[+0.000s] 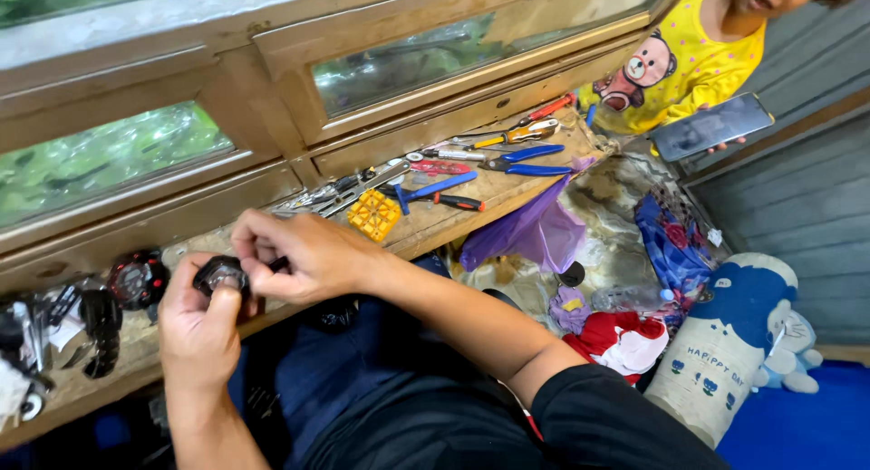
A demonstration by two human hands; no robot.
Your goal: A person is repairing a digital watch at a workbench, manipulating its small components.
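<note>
- Your left hand (201,329) cups a small black watch (220,272) just above the front edge of the bench (426,227), thumb and fingers wrapped around its case.
- Your right hand (299,252) is pinched narrow over the same watch, fingertips closed on something dark and slim at its side; you cannot tell what from here.
- Judge the watch light and rigid, but its face is likely glassy and scratch-prone. Grip it by the case edges, not the face, and keep it low over the bench.
- Count: one watch in hand; another black watch (136,280) with red marks lies to the left, beside a dark strap (101,329).
- Tools on the bench: two blue-handled pliers (524,160), one yellow square block (373,214), and several screwdrivers, too crowded to count exactly.
- A person in yellow (698,58) stands at the far right holding one phone (711,125), well apart from your hands.
</note>
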